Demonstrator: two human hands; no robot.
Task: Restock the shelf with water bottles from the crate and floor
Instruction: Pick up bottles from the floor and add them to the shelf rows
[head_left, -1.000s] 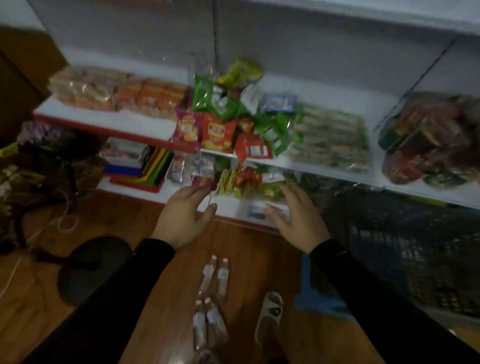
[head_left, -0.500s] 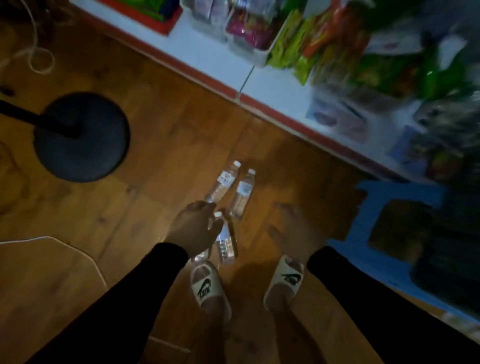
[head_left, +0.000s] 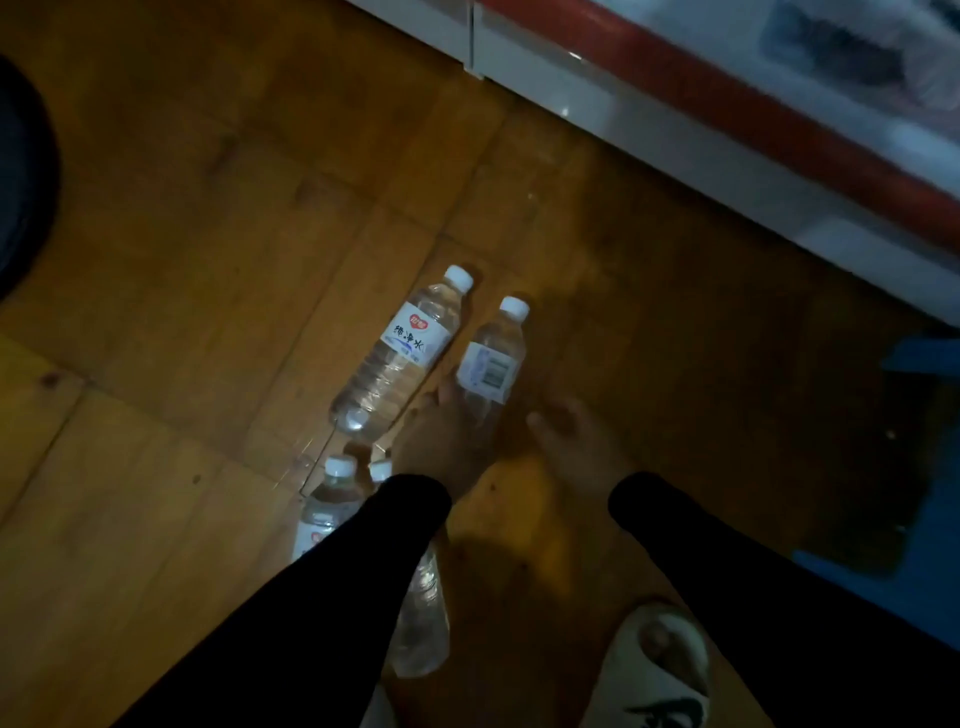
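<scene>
Wooden floor (head_left: 208, 260) holds bottle (head_left: 400, 358) with white label, red logo

Bare floor (head_left: 208, 260) lay open left of the labelled bottle (head_left: 400, 358). Another bottle (head_left: 491, 358) lay just right of it. The shelf base (head_left: 675, 130) blocked the far side.

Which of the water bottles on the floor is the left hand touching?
The far right bottle, whose barcode label faces up. The left hand lies against its lower end. The far left bottle lies apart, and the two near bottles sit under the sleeve.
</scene>
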